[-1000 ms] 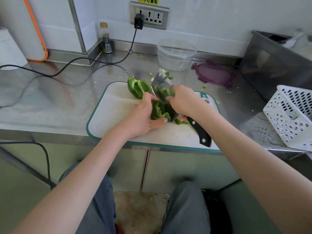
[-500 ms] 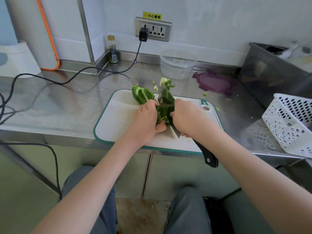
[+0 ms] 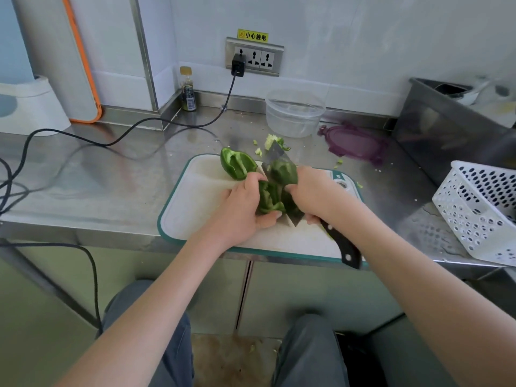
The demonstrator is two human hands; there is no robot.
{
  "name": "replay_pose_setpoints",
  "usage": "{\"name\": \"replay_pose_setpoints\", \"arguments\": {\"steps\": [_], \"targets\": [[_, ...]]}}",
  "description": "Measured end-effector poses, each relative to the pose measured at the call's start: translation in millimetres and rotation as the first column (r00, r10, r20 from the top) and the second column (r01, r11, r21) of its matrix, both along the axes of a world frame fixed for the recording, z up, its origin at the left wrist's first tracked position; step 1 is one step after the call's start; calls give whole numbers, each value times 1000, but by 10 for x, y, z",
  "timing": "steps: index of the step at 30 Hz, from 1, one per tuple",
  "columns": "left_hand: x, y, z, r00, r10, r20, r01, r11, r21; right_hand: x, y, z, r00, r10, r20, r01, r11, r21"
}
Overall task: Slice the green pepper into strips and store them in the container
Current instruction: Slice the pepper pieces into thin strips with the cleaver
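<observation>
- i see the white plastic cutting board with the teal rim (image 3: 195,202) lying on the stainless steel counter (image 3: 111,174), its near edge at the counter's front.
- my left hand (image 3: 243,210) is curled round a cut piece of dark green pepper (image 3: 268,196) near the middle of the board, thumb underneath.
- my right hand (image 3: 315,191) is wrapped round the steel cleaver with the black riveted handle (image 3: 344,248); its blade angles up and away, right against the held pepper, with green reflected in the steel.
- the two hands are close together, pepper and blade between them.
- a second hollow half of green pepper (image 3: 236,164) lies on the board's far edge.
- the clear round plastic container (image 3: 294,113) stands behind the board by the wall; the purple lid (image 3: 354,143) lies flat to its right.
- pale green trimmings (image 3: 272,141) lie on the counter between board and container.
</observation>
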State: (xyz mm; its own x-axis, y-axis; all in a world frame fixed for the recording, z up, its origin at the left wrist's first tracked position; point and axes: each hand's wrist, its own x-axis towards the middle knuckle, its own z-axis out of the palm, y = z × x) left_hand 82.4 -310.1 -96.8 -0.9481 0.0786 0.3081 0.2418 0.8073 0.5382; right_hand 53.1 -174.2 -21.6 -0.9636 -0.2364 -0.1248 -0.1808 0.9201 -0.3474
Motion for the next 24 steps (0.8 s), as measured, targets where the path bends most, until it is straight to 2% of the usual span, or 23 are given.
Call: {"name": "replay_pose_setpoints", "arguments": {"steps": [4, 9, 15, 18, 21, 24], "targets": [[19, 8, 28, 999, -39, 29, 40, 999, -26, 39, 211, 40, 959, -143, 245, 171, 980, -98], [36, 25, 58, 998, -10, 64, 9, 1000, 17, -34, 229, 244, 986, -164, -17, 161, 979, -122], [-23, -8, 2, 996, -3, 86, 9, 998, -61, 99, 147, 224, 997, -75, -2, 74, 990, -117], [-28, -5, -5, 996, -6, 85, 11, 998, -64, 164, 101, 156, 995, -83, 57, 92, 981, -172], [-24, -9, 0, 997, -5, 79, 12, 996, -85, 168, 116, 103, 996, -81, 43, 87, 985, -148], [-20, 3, 9, 997, 5, 75, 4, 993, -120, 155, 110, 45, 998, -59, -34, 56, 995, -85]]}}
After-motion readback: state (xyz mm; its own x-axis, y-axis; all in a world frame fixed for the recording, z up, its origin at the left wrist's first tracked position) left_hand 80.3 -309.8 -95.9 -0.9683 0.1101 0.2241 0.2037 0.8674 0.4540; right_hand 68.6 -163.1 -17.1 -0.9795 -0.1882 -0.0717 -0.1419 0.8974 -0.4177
